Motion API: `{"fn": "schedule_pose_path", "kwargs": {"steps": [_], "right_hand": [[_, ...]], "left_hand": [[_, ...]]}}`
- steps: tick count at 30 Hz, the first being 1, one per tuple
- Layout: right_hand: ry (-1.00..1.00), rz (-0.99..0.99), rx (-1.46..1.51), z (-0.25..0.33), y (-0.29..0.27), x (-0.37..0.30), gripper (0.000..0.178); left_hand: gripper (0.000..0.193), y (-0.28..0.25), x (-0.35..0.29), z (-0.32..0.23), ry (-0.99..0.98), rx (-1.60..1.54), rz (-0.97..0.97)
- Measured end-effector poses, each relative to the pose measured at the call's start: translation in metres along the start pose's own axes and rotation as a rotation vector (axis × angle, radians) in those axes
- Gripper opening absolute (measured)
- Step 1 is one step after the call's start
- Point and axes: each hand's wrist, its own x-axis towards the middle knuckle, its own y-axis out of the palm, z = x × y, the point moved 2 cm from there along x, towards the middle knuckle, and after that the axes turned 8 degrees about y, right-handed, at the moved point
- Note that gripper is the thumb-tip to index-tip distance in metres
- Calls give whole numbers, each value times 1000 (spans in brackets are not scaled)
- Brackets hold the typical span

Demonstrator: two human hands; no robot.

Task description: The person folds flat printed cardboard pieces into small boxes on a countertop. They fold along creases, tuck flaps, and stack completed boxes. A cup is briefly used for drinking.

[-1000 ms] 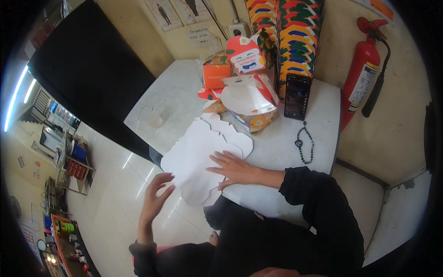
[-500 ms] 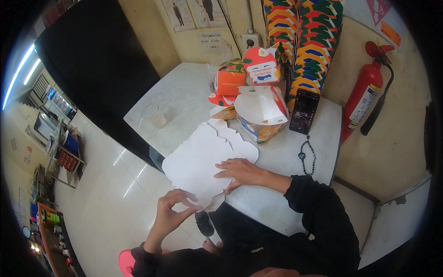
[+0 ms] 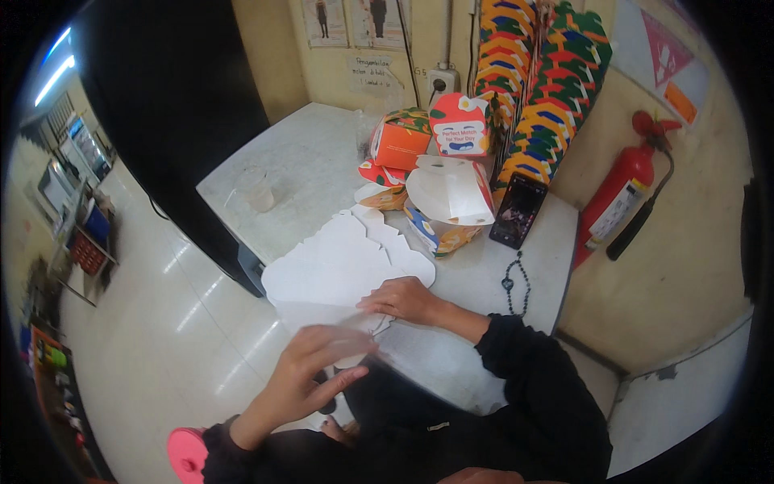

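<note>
Flat white cardboard box blanks (image 3: 322, 262) with scalloped edges lie overlapped at the table's near edge, plain side up. My right hand (image 3: 405, 300) rests on the near right part of the top blank, its fingers lying on the card and the thumb mostly hidden. Over the blank's near corner hovers my left hand (image 3: 316, 367), open, thumb apart from the fingers; motion blurs its fingers. No object shows in it. Beyond the blanks stand folded boxes: an orange one (image 3: 397, 147), a red one with a printed face (image 3: 460, 129) and an open one with a white inside (image 3: 451, 192).
Two tall stacks of colourful nested cartons (image 3: 542, 121) lean at the back wall. A phone (image 3: 518, 211) stands before them, with a dark bead string (image 3: 516, 284) nearer me. A clear cup (image 3: 260, 196) is at the left; a fire extinguisher (image 3: 619, 194) hangs at the right.
My left hand has opened from a pinch by the blank's near corner and lifted slightly. My right hand's fingers have drawn closer together on the card. The whole view has shifted a little.
</note>
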Motion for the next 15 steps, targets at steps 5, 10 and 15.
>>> {"fn": "schedule_pose_path", "kwargs": {"steps": [5,10,15], "right_hand": [[-99,-371,-183,34,-40,12,11],[-73,-539,-271,84,-92,41,12],[-105,-637,-420,137,-118,71,11]], "left_hand": [[47,2,7,5,21,220,-123],[43,-9,3,5,-73,526,-223],[27,-25,-13,2,-282,244,-371]]}}
